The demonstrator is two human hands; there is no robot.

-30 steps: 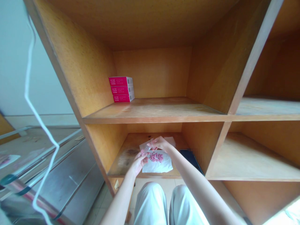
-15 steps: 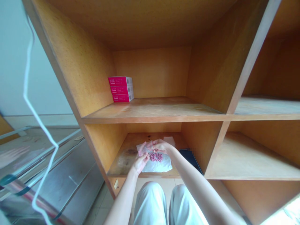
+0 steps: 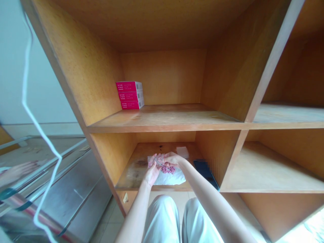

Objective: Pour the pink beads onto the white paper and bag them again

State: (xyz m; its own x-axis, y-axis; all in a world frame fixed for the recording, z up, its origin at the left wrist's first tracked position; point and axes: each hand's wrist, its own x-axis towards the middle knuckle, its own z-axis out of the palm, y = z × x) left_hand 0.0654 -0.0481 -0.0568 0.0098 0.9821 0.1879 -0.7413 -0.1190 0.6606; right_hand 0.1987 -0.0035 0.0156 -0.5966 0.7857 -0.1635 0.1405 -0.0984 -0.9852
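My left hand (image 3: 152, 172) is closed at the near left side of a clear, pink-tinged plastic bag (image 3: 159, 159), its fingers pinching the film. My right hand (image 3: 172, 158) is closed at the bag's right side, fingertips on the film. Just below my right hand show pink beads (image 3: 168, 169) in a cluster; whether the fingers touch them I cannot tell. Beneath the beads lies a white, soft-looking packet or cloth (image 3: 172, 179) on the lower shelf (image 3: 131, 173). My right hand and the film hide part of the beads.
A dark flat object (image 3: 206, 173) lies at the right of the same compartment, and a pale square piece (image 3: 182, 152) behind my right hand. Pink boxes (image 3: 129, 96) are stacked on the shelf above. A white cable (image 3: 40, 128) hangs left; beyond it is another person's hand (image 3: 24, 167).
My fingers have shifted on the bag, and its film is more gathered between my hands. The bead cluster looks smaller and differently shaped. At the left, the other person's hand has come further into view.
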